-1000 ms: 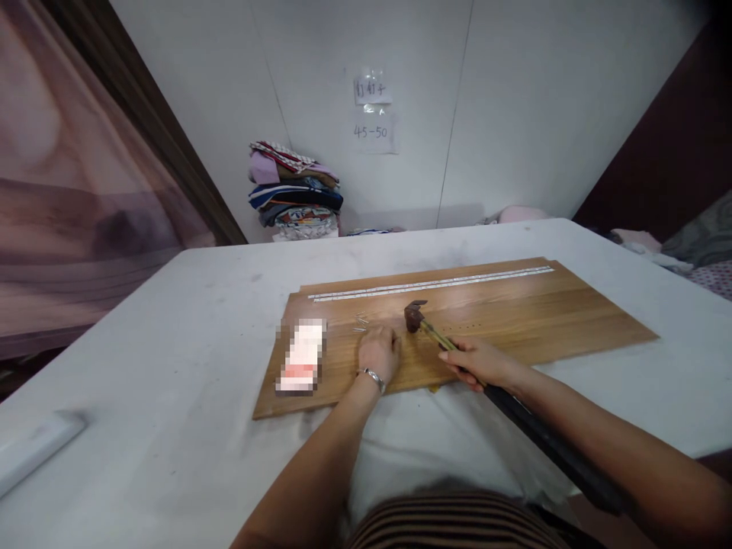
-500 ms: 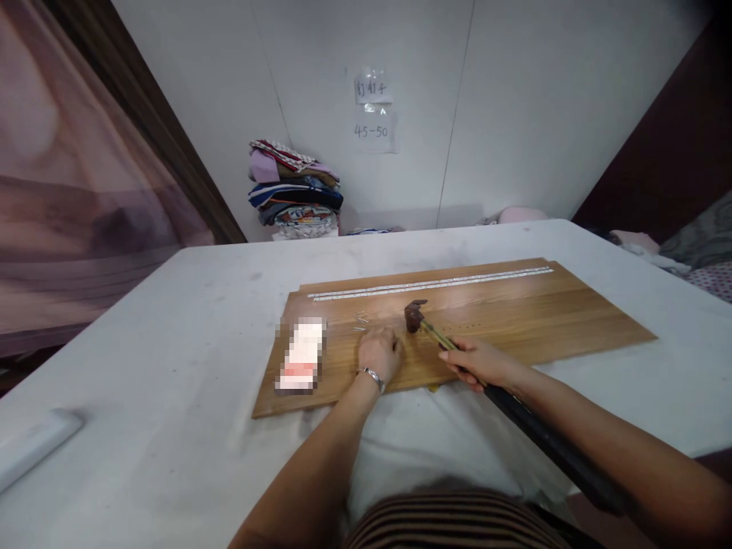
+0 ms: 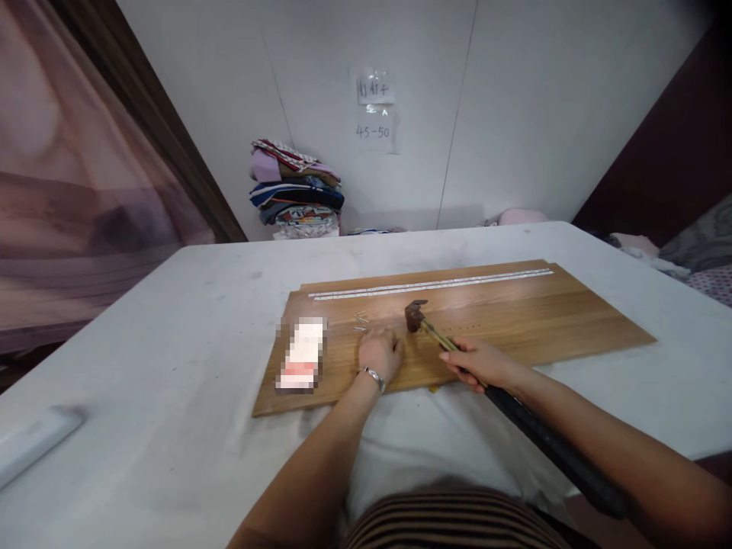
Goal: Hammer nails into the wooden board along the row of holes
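Note:
My right hand point(image 3: 476, 361) grips a claw hammer point(image 3: 415, 316) partway up its handle. The rusty head is just over the wooden board point(image 3: 543, 313), and the long black grip runs back under my forearm. Left of the hammer head, my left hand point(image 3: 380, 351) rests on the board with its fingers curled; whatever is between the fingertips is hidden. Several loose nails point(image 3: 360, 321) lie beyond that hand, to its left. A row of small dark dots point(image 3: 464, 327), too small to tell as nail heads or holes, runs along the board right of the hammer head.
Two pale marked strips point(image 3: 428, 285) lie along the board's far edge. A blurred-out white and red item point(image 3: 302, 354) sits at its left end. The board is on a white-covered table point(image 3: 171, 381). Folded fabrics point(image 3: 296, 191) are stacked by the wall, and a white object point(image 3: 40, 442) lies front left.

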The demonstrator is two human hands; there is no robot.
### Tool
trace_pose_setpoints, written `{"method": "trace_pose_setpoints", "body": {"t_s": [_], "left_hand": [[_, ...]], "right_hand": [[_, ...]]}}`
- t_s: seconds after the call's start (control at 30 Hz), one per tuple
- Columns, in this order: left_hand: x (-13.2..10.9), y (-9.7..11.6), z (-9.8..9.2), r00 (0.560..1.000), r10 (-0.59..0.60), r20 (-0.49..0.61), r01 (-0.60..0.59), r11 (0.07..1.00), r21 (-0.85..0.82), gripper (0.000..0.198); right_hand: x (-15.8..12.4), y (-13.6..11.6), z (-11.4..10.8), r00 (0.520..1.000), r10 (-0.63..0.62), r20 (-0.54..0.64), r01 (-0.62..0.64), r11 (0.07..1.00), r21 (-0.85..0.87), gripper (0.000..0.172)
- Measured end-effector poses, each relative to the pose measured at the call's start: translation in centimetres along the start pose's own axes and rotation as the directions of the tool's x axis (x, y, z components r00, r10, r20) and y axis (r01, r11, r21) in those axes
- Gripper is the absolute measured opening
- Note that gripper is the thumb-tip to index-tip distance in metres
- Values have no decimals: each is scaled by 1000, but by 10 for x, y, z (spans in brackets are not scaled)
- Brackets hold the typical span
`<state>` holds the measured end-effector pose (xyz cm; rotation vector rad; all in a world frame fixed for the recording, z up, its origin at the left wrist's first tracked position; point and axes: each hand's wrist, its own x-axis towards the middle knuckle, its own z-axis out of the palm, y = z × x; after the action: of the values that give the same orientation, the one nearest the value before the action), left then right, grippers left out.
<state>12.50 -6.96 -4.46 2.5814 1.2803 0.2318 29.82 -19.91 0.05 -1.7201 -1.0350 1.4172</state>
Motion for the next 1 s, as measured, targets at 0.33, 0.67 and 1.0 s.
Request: {"method": "trace_pose_setpoints", "body": {"t_s": [0.33, 0.67, 1.0], "left_hand": [[1, -2, 3, 1000, 13, -17, -13, 1000, -18, 18], [1, -1, 3, 1000, -8, -7, 8, 1000, -24, 14], [1, -2, 1, 999, -49, -13, 48, 997, -65, 14]], "right_hand": [[0, 2, 1, 1000, 8, 13, -8, 1000, 6, 31], [-4, -4, 2, 1000, 15, 10, -15, 1000, -2, 34], [0, 5, -1, 1000, -1, 17, 1, 1000, 6, 30]]}}
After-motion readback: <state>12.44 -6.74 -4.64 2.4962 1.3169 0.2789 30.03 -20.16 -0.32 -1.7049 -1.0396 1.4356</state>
